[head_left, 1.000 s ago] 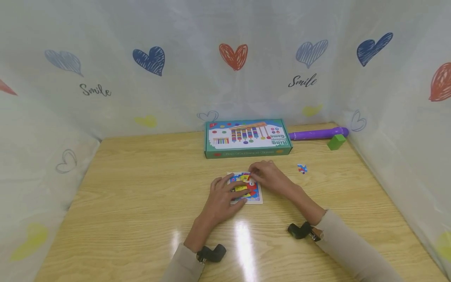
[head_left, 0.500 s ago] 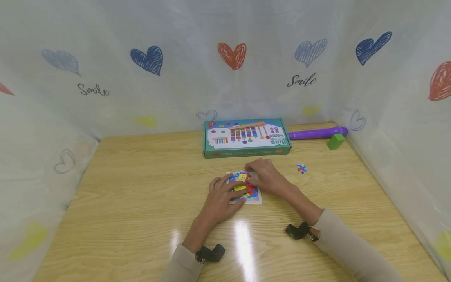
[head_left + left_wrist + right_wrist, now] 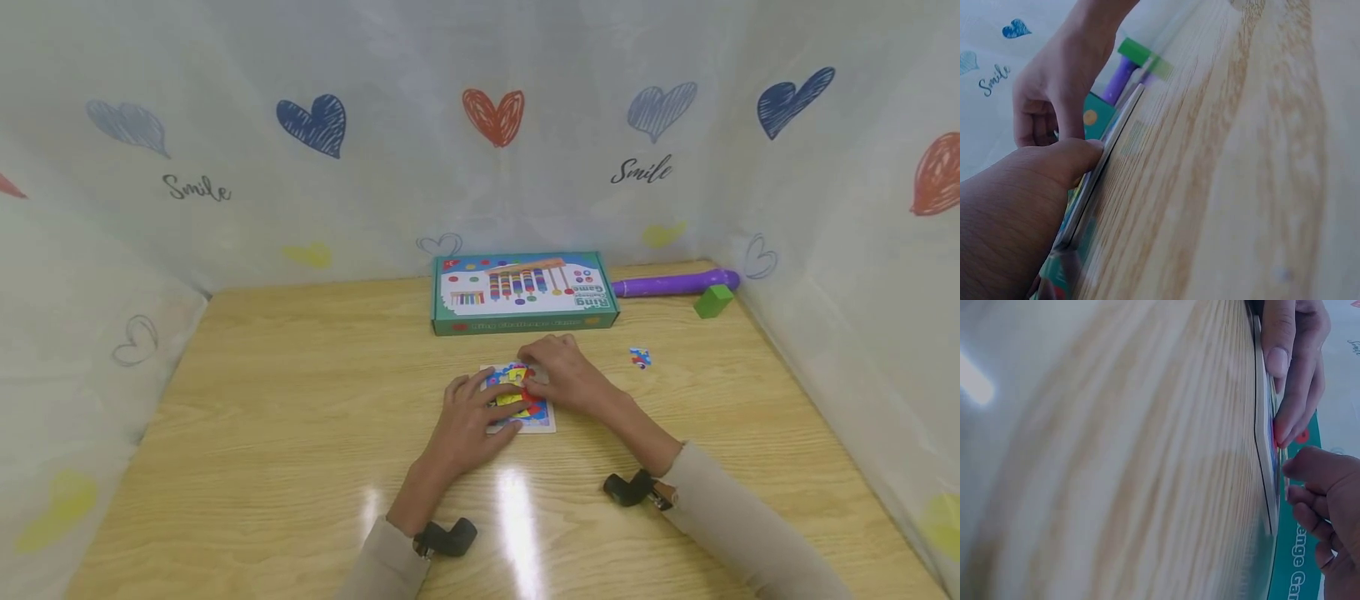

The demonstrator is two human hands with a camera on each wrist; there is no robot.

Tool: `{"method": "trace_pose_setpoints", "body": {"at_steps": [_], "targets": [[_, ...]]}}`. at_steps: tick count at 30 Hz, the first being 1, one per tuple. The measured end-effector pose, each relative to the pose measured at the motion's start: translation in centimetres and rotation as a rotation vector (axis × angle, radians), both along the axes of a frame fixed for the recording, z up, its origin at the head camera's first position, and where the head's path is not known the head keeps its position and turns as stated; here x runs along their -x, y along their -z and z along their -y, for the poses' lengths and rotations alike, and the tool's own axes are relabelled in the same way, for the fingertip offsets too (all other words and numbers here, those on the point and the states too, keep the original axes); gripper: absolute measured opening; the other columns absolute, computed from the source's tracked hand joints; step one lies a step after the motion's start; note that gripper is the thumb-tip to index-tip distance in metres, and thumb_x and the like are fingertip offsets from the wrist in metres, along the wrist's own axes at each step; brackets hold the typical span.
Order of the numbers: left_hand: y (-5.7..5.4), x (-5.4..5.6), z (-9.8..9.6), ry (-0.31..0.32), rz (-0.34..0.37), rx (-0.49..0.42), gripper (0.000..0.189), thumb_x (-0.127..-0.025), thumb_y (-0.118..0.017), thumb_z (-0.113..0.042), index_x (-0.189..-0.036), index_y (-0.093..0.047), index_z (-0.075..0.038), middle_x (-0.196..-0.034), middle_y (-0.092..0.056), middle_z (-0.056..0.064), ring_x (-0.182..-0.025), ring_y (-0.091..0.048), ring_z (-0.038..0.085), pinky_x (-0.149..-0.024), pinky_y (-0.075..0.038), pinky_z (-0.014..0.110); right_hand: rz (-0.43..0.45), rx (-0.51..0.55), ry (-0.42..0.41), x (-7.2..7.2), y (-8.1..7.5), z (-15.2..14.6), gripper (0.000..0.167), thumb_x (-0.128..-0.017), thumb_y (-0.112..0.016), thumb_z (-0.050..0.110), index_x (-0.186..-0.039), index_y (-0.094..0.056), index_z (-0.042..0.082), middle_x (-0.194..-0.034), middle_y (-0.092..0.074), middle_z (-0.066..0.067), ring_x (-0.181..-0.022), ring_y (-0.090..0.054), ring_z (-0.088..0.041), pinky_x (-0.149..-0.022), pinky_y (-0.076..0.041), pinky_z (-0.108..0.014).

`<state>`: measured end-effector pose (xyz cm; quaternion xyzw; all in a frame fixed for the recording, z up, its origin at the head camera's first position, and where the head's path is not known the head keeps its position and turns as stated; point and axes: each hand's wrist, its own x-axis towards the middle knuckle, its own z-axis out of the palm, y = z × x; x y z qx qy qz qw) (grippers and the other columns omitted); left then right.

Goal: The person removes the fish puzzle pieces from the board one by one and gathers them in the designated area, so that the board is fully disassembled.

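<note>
A small jigsaw puzzle board (image 3: 542,423) with a bright blue, yellow and red picture lies flat on the wooden table. Spread across its left part is my left hand (image 3: 468,421), fingers extended over the picture, the thumb by the near edge. Over the board's upper right, my right hand (image 3: 568,377) has curled fingers. In the right wrist view its thumb and fingers (image 3: 1304,464) pinch the edge of a thin puzzle piece (image 3: 1286,487), mostly hidden, at the picture's surface. A loose blue and red puzzle piece (image 3: 641,358) lies on the table right of the board.
Behind the board lies a green Ring Challenge Game box (image 3: 525,292). To its right are a purple stick-like object (image 3: 667,284) and a green block (image 3: 713,302). A white curtain (image 3: 405,192) with printed hearts encloses the table (image 3: 300,433) at the back and sides.
My right hand has shifted slightly left and away over the board, covering more of its upper right. My left hand stays in place on the board.
</note>
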<state>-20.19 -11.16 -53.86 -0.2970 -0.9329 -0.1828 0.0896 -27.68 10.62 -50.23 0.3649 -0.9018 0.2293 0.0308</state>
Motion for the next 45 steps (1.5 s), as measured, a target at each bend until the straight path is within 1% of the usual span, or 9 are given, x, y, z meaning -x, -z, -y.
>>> {"method": "trace_pose_setpoints", "body": {"at_steps": [4,8,15,22,31,41,45], "targets": [[0.0,0.0,-0.1,0.005,-0.017,-0.013,0.034,-0.097,-0.059,-0.045,-0.129,-0.069,-0.037,-0.136,-0.06,-0.008,-0.141,-0.036,0.03,-0.11,-0.027,0.058,0.023,-0.02,0.032,0.1,-0.4,-0.3,0.037,-0.086,-0.08,0.02,-0.118,-0.068,0.005,-0.11,-0.069,-0.005,-0.107,-0.059,-0.024,-0.09,-0.035,-0.041],[0.0,-0.1,-0.1,0.007,-0.011,-0.021,0.034,-0.097,-0.059,-0.044,-0.129,-0.069,-0.037,-0.137,-0.06,-0.008,-0.142,-0.035,0.03,-0.11,-0.027,0.059,0.032,-0.047,0.061,0.2,-0.7,-0.8,0.038,-0.086,-0.079,0.02,-0.118,-0.068,0.006,-0.111,-0.069,-0.006,-0.106,-0.059,-0.024,-0.092,-0.035,-0.043],[0.0,0.0,-0.1,0.015,-0.023,-0.042,0.033,-0.097,-0.061,-0.042,-0.128,-0.07,-0.036,-0.135,-0.061,-0.008,-0.141,-0.037,0.03,-0.109,-0.028,0.059,0.006,-0.026,0.05,0.3,-1.3,-2.0,0.035,-0.084,-0.079,0.014,-0.116,-0.068,0.005,-0.109,-0.07,-0.006,-0.104,-0.06,-0.025,-0.092,-0.036,-0.046],[-0.1,-0.1,0.0,0.005,0.007,-0.039,0.034,-0.097,-0.059,-0.043,-0.129,-0.069,-0.036,-0.136,-0.06,-0.008,-0.143,-0.035,0.03,-0.11,-0.025,0.059,0.009,-0.002,0.051,0.6,-1.4,-2.9,0.034,-0.084,-0.077,0.01,-0.115,-0.069,0.003,-0.106,-0.07,-0.006,-0.103,-0.06,-0.024,-0.092,-0.036,-0.047],[-0.2,-0.1,0.0,0.021,-0.011,-0.051,0.034,-0.097,-0.06,-0.042,-0.128,-0.07,-0.034,-0.136,-0.061,-0.008,-0.142,-0.036,0.031,-0.109,-0.027,0.06,-0.002,0.028,0.048,0.6,-1.5,-4.0,0.031,-0.083,-0.076,0.007,-0.113,-0.069,0.003,-0.102,-0.069,-0.006,-0.097,-0.06,-0.023,-0.095,-0.035,-0.048],[0.1,0.0,0.0,0.015,-0.027,-0.051,0.033,-0.096,-0.062,-0.042,-0.127,-0.071,-0.035,-0.135,-0.061,-0.009,-0.141,-0.037,0.029,-0.109,-0.029,0.059,0.011,0.019,0.072,0.6,-1.6,-5.1,0.03,-0.083,-0.077,0.008,-0.112,-0.069,0.003,-0.103,-0.069,-0.006,-0.097,-0.06,-0.023,-0.097,-0.035,-0.05],[0.2,0.0,-0.1,0.008,-0.026,-0.045,0.033,-0.096,-0.062,-0.042,-0.127,-0.07,-0.036,-0.135,-0.061,-0.009,-0.141,-0.037,0.028,-0.109,-0.028,0.059,0.013,0.012,0.079,0.7,-1.6,-5.6,0.029,-0.083,-0.077,0.008,-0.11,-0.069,0.003,-0.101,-0.069,-0.006,-0.096,-0.06,-0.024,-0.094,-0.036,-0.051]]}}
